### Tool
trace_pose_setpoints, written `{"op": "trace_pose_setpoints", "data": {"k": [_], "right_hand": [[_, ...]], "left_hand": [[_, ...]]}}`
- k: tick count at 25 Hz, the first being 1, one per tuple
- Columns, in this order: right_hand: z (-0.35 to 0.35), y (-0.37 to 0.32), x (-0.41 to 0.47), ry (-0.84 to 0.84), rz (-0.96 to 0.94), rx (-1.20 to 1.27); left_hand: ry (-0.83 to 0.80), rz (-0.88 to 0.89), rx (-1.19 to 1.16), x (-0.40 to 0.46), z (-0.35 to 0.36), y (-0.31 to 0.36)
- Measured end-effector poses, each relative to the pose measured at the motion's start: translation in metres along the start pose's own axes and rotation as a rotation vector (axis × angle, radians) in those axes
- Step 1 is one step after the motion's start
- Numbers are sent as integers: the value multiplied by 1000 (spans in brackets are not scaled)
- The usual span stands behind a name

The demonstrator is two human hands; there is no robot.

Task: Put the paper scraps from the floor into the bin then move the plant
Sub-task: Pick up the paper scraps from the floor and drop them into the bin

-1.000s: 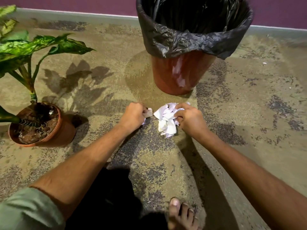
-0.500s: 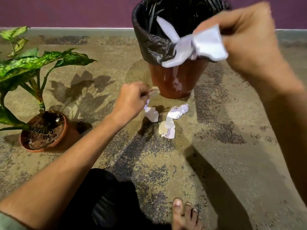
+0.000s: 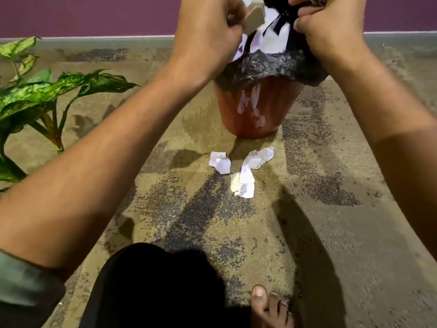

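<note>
An orange-brown bin [image 3: 255,110] lined with a black bag [image 3: 272,67] stands on the floor ahead. Both hands are raised over its mouth. My left hand [image 3: 208,31] grips a beige paper scrap [image 3: 254,17]. My right hand [image 3: 331,27] has its fingers curled at a bunch of white paper scraps [image 3: 272,41] hanging between the hands above the bag. Three small clumps of paper scraps [image 3: 221,163] [image 3: 259,158] [image 3: 243,185] lie on the floor in front of the bin. The green-leaved plant [image 3: 47,91] stands at the left; my left forearm hides its pot.
A purple wall [image 3: 94,15] with a grey skirting runs behind the bin. My dark-clothed knee [image 3: 153,287] and bare foot [image 3: 269,306] are at the bottom of the view. The floor is mottled tan concrete [image 3: 331,233].
Both hands rose from the floor to the bin's mouth, each carrying paper. The pile on the floor shrank to a few loose clumps. The view moved closer to the bin.
</note>
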State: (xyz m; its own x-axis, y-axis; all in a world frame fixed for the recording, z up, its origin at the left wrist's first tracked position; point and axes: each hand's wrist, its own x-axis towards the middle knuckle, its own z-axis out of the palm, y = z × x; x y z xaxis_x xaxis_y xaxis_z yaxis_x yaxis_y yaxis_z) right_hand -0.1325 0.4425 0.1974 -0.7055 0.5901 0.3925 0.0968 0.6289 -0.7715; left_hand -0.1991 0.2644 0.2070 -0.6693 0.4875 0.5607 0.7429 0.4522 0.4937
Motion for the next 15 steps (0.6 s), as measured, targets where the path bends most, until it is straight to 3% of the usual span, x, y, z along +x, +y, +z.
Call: {"op": "trace_pose_setpoints", "data": {"k": [5,8,11,15], "right_hand": [[-6,-4,-19,155,-103,116],[-9,-11,-41,203,-232,190],[1,1,-77,71,-280,195],[23,26,-139,-125,-238,162]], "left_hand": [[-127,-144,105,30,20,-9],[-104,-107,122,27,29,-11],[-50,4,7,13,29,-14],[8,15,-45,3,22,-23]]}}
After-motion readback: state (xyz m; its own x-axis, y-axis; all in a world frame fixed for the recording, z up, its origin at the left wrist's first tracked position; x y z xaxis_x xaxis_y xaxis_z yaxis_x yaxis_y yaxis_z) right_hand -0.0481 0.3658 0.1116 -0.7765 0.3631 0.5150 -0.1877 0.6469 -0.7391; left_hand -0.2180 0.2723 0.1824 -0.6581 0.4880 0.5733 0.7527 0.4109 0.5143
